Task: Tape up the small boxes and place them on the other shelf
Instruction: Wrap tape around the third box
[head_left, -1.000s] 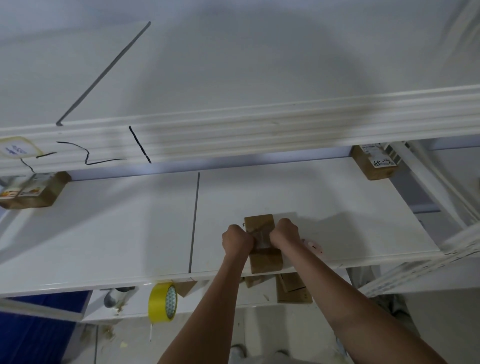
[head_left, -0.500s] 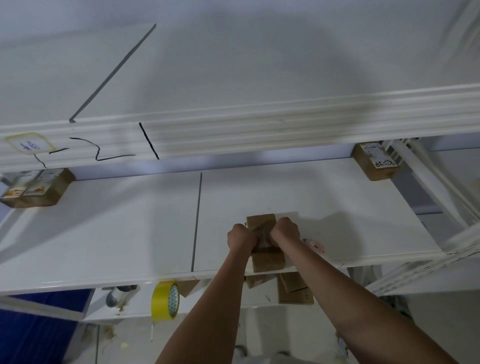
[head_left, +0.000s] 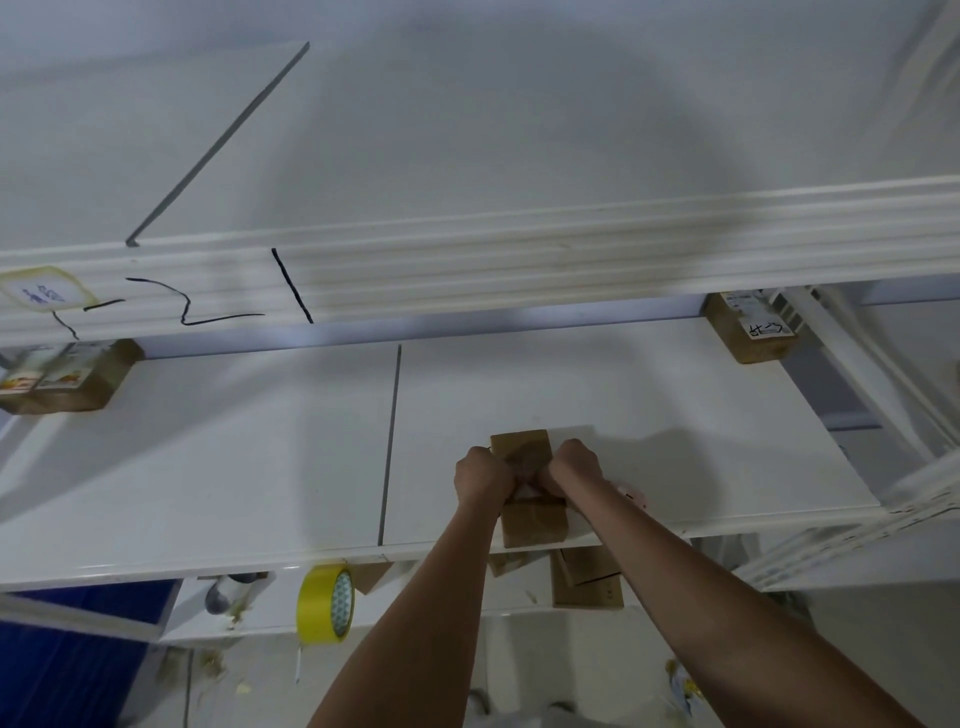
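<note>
A small brown cardboard box (head_left: 530, 522) lies near the front edge of the white middle shelf (head_left: 260, 467). My left hand (head_left: 480, 475) and my right hand (head_left: 574, 467) are both clenched over the middle of its top, thumbs close together. Something pale shows between them, seemingly tape; I cannot tell what exactly each hand pinches. A yellow tape roll (head_left: 326, 605) hangs at the lower shelf's front edge, left of my arms. More small brown boxes (head_left: 589, 579) sit on the lower shelf under my hands.
A labelled brown box (head_left: 750, 330) stands at the back right of the middle shelf and another box (head_left: 67, 379) at the back left. The upper shelf's thick white edge (head_left: 519, 260) overhangs the work area. A slanted white frame post (head_left: 883, 384) is at right.
The view has shifted slightly. Both hands stay clenched on the box top, and the box has not moved along the shelf.
</note>
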